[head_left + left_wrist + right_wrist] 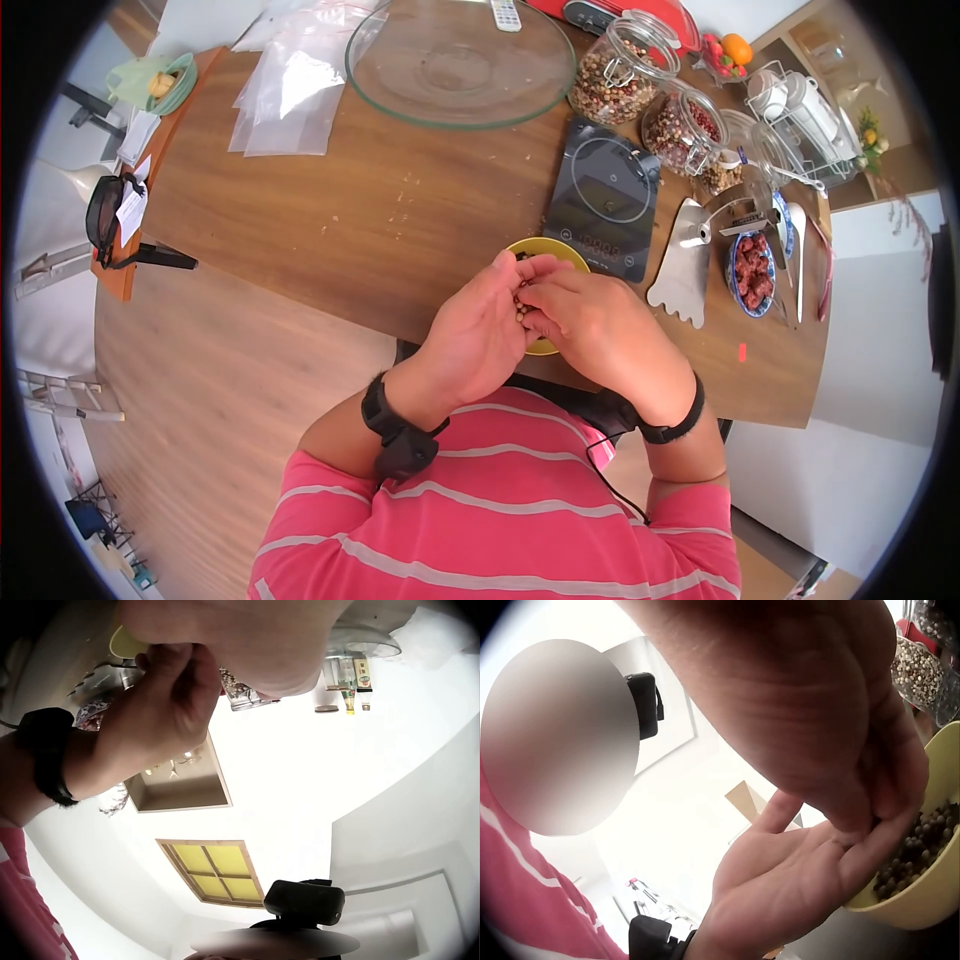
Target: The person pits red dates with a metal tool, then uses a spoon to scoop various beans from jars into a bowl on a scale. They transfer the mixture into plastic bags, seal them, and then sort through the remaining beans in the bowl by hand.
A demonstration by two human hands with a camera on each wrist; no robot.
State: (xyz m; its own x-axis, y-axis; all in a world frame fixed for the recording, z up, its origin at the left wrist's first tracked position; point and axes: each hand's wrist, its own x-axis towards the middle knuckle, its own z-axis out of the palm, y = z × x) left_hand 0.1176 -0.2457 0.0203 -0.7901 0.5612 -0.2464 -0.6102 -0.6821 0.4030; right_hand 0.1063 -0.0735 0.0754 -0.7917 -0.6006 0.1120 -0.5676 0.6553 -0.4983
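Over a yellow bowl (pixel 545 247) at the table's near edge, my two hands meet. My left hand (pixel 475 325) is palm up with its fingers extended, seen best in the right wrist view. My right hand (pixel 597 318) is above it, thumb and fingers bent together with their tips against the left fingers and palm. I cannot tell whether the right fingertips pinch anything. Dark and pale round grains like peppercorns (pixel 915 862) lie in the bowl, some of them showing between the hands in the head view. The hands cover much of the bowl.
Beyond the bowl lies a black digital scale (pixel 605 200). Clip-top glass jars (pixel 610 90) of mixed grains stand behind it. To the right are a wavy-edged metal plate (pixel 685 265) and a blue-and-white bowl (pixel 733 290) of meat chunks. A large glass dish (pixel 400 100) and plastic bags (pixel 285 110) lie at the back.
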